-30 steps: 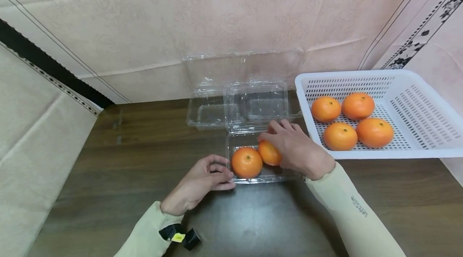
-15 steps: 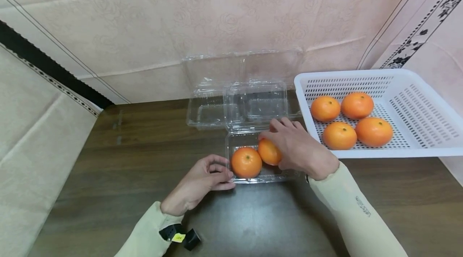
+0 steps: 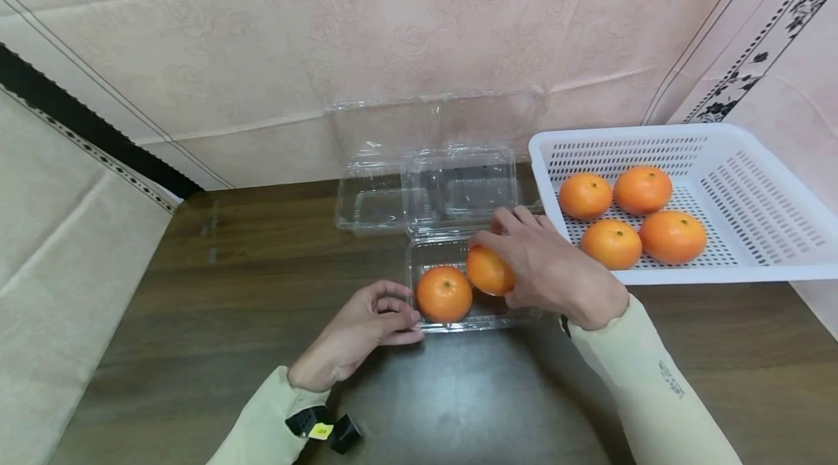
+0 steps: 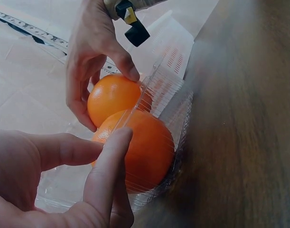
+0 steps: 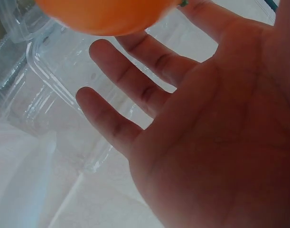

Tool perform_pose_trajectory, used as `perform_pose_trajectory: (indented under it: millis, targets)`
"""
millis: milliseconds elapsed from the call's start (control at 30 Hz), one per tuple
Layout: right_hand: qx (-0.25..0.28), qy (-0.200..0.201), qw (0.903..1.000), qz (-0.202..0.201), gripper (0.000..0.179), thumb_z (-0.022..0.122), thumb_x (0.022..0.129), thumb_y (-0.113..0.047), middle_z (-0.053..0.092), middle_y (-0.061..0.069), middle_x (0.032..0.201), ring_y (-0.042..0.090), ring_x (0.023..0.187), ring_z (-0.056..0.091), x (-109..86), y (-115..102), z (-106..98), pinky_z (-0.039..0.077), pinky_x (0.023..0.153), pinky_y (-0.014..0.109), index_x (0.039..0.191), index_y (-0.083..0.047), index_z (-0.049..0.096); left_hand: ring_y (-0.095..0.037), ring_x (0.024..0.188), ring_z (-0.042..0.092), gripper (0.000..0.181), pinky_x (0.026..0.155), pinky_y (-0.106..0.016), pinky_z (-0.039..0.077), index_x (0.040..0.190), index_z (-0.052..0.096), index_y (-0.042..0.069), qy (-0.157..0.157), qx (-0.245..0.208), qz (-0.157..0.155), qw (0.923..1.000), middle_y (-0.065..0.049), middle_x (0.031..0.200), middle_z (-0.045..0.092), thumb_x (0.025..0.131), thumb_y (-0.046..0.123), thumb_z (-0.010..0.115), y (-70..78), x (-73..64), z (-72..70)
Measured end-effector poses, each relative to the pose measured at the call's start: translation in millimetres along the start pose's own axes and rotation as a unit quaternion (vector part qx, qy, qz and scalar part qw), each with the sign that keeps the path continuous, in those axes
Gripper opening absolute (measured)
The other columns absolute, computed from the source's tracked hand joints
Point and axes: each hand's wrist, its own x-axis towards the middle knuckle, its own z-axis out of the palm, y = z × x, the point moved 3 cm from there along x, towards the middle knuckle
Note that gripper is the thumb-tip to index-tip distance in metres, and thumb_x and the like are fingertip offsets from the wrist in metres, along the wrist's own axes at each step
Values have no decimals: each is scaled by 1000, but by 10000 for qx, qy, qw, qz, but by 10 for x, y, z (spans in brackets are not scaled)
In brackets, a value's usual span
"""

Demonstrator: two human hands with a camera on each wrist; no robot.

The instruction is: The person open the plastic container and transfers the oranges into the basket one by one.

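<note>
My left hand point(image 3: 363, 334) pinches the left rim of a clear plastic clamshell container point(image 3: 481, 324), thumb and fingertip on the edge in the left wrist view. Inside, by that rim, sits one orange point(image 3: 444, 295). My right hand point(image 3: 550, 272) holds a second orange point(image 3: 488, 271) over the right part of the container, close beside the first. From the left wrist view, thumb and fingers span this held orange point(image 4: 111, 97), and the resting orange point(image 4: 149, 152) shows through the clear wall. The right wrist view catches only the lower part of the held fruit, with several fingers spread behind it.
A white perforated basket point(image 3: 753, 274) with several oranges stands at the right. The container's raised lid point(image 3: 461, 192) leans back before more clear clamshells point(image 3: 369, 207) near the patterned cloth wall point(image 3: 419, 28). Brown wood-grain table point(image 3: 249, 319) lies around.
My right hand has shifted slightly right and up with its orange, which now stands a little higher beside the other one. The left hand keeps its place at the rim.
</note>
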Motion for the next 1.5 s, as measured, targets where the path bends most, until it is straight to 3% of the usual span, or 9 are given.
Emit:
perform_pose_trajectory:
  millis: [233, 600, 1033, 1267, 1500]
  targets:
    - [195, -148, 9994, 262, 80, 96, 62, -18, 50, 4, 123, 27, 114, 43, 4, 35, -19, 46, 95, 42, 134, -22, 62, -20, 94, 70, 43, 91, -39, 65, 134, 44, -5, -63, -14, 10, 10000, -13, 103, 63, 96, -5, 64, 0, -1, -1]
    - [462, 4, 9982, 385, 75, 92, 67, -20, 48, 3, 120, 25, 111, 44, -33, 102, -85, 49, 88, 39, 135, -25, 61, -20, 94, 70, 43, 91, -39, 65, 135, 44, -6, -63, 20, 41, 10000, -12, 104, 61, 96, -5, 63, -5, 2, -1]
    - [628, 195, 9978, 116, 73, 90, 66, -15, 48, 3, 124, 26, 115, 43, -125, 173, -207, 47, 91, 41, 133, -27, 63, -19, 92, 70, 43, 90, -39, 65, 134, 45, -5, -26, 37, 27, 10000, -10, 101, 60, 96, -5, 64, -2, 0, -12]
    - [474, 402, 9981, 24, 72, 87, 67, -15, 48, 2, 122, 25, 111, 46, -200, 215, -283, 51, 86, 38, 132, -31, 60, -20, 93, 70, 43, 90, -38, 65, 134, 44, -6, -26, 34, 34, 10000, -11, 102, 61, 96, -5, 64, -3, -7, -9]
    - [369, 516, 9979, -99, 73, 87, 68, -17, 49, 4, 124, 24, 115, 44, -250, 265, -325, 49, 89, 39, 134, -31, 59, -19, 92, 70, 42, 89, -38, 65, 133, 44, -6, -26, 41, 43, 10000, -11, 102, 62, 96, -5, 64, -1, -7, -4]
